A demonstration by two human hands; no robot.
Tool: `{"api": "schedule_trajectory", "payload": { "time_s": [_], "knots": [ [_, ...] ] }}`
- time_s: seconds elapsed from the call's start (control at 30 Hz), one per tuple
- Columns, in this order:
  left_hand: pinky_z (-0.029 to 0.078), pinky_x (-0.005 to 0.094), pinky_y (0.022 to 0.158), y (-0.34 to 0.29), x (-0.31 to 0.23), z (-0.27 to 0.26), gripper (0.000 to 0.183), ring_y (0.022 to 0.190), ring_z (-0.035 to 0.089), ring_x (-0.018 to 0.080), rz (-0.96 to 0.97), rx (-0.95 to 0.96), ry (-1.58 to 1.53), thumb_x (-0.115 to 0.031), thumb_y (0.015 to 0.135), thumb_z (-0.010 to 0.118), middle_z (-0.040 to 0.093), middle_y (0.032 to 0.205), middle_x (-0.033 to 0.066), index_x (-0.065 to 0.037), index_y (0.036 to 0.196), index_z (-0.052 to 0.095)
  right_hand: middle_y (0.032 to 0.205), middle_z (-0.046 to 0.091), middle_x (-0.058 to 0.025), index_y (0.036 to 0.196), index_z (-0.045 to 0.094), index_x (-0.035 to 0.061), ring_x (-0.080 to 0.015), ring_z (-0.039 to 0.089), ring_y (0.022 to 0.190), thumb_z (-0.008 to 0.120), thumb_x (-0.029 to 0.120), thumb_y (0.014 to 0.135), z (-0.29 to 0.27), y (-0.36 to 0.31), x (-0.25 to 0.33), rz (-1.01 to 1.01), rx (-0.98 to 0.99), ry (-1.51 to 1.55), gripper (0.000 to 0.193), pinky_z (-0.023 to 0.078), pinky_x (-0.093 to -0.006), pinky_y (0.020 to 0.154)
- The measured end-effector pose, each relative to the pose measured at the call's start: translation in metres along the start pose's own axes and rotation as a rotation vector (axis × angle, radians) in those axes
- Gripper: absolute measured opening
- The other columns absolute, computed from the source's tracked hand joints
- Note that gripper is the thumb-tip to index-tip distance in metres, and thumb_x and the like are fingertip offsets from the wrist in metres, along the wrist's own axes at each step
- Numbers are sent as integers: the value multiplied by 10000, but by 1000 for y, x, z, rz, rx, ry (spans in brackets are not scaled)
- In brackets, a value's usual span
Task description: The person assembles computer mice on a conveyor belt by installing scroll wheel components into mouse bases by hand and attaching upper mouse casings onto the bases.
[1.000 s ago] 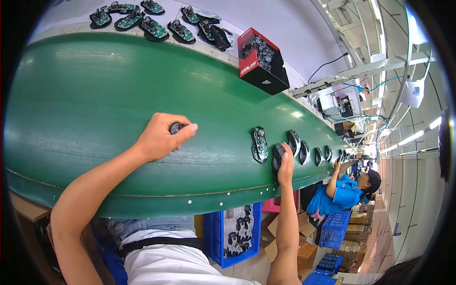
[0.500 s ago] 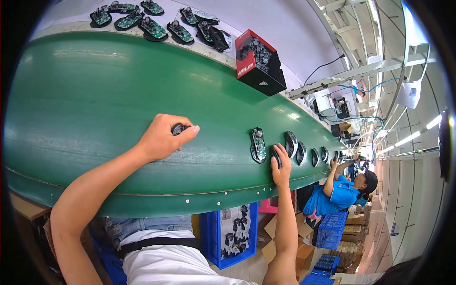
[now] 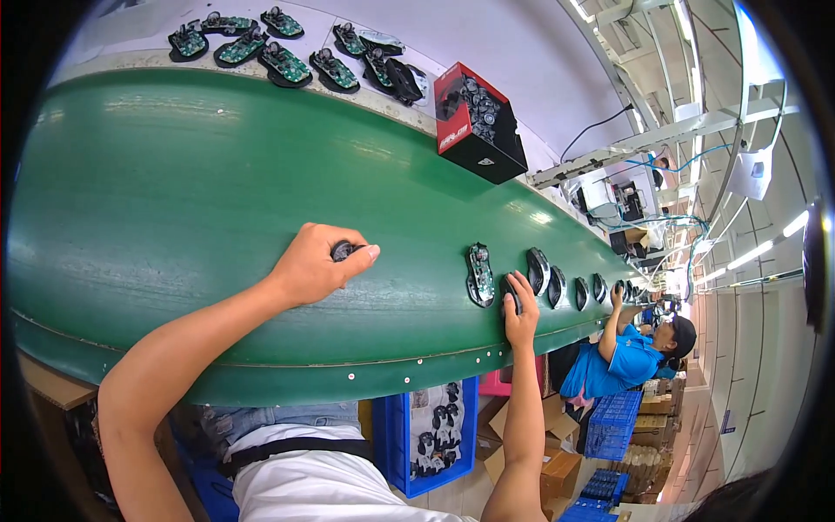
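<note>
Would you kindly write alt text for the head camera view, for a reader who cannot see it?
A person's left hand grips a small dark part on a green conveyor belt, while the right hand touches a dark mouse shell beside an open mouse base with a circuit board. More shells line the belt toward a co-worker in blue.

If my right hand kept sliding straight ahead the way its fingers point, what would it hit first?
Probably the dark mouse shell lying just beyond the fingertips of the right hand on the green conveyor belt. The open mouse with its green circuit board sits slightly to the left of that line, though depth is hard to judge.
</note>
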State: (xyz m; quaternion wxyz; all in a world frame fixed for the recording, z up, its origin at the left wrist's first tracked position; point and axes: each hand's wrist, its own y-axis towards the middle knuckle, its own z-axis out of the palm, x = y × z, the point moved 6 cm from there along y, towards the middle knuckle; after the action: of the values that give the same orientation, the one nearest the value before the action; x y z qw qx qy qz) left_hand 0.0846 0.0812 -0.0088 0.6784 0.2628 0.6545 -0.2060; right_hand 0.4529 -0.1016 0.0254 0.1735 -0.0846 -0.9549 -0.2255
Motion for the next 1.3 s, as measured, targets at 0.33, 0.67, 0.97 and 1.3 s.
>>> {"api": "schedule_trajectory", "payload": {
  "time_s": [0.33,0.67,0.97,1.3],
  "knots": [
    [458,320,517,1,2,6,317,512,577,143,58,-27,-35,-311,906,698,609,579,85,-3,842,734,1386,532,-197,1298,619,53,-367,511,1279,655,135,883,-2,6,23,20,-183,-54,425,393,-440,1081],
    [533,388,647,-17,-10,2,282,685,685,313,319,-70,185,-300,875,701,707,774,173,-22,855,745,1282,569,-228,1435,490,83,-406,540,1157,712,285,861,77,35,114,22,50,-168,647,415,-473,1004],
    [520,375,615,-16,-34,-54,306,654,663,303,492,-373,284,-300,897,687,683,742,162,-5,824,721,1278,583,-174,1268,579,24,-340,555,1183,692,196,884,100,98,182,-144,-19,125,436,432,-425,1020],
    [515,455,706,31,38,-143,287,851,656,417,359,-663,571,-315,894,636,694,929,218,-45,987,663,1063,703,-129,1135,670,49,-247,681,970,664,119,856,196,170,470,-677,439,560,287,532,-367,802]
  ]
}}
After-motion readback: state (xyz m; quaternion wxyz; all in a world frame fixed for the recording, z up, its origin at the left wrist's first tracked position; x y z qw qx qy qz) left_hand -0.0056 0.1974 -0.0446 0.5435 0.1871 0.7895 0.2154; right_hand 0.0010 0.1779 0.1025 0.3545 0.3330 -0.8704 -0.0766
